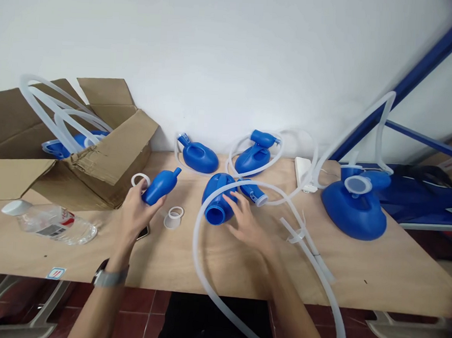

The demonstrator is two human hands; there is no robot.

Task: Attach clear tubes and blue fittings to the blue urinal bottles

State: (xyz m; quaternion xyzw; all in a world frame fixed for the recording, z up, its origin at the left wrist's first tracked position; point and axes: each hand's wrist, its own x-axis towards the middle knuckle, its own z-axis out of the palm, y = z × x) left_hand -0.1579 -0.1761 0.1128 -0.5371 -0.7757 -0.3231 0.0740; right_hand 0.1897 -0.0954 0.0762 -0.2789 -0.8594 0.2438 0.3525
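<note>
Plywood table (361, 274), the landmark, seen from its near edge; cardboard box (114, 149), flaps open, at the table's left end, with looped clear tubing and a blue part inside; large blue moulded vessel (351, 210), white collar on top, at the right end; two blue bottles (198, 157) lying along the far edge, the right one looped with tubing; central blue bottle (218, 199) at mid-table, round mouth facing the near edge; silicone tube (201, 254) curving across the near half and over the edge; plastic water bottle (56, 225), capped, on its side at the left; right hand (245, 226), fingers spread and relaxed, fingertips (227, 202) touching the central blue bottle; left hand (137, 217), fingers closed around a blue bulb-shaped piece (158, 186), held above the table's middle-left; white funnel collar (174, 218) just beside that hand; white ring (137, 180) behind its fingers; phone (143, 232) mostly hidden beneath its palm.
</note>
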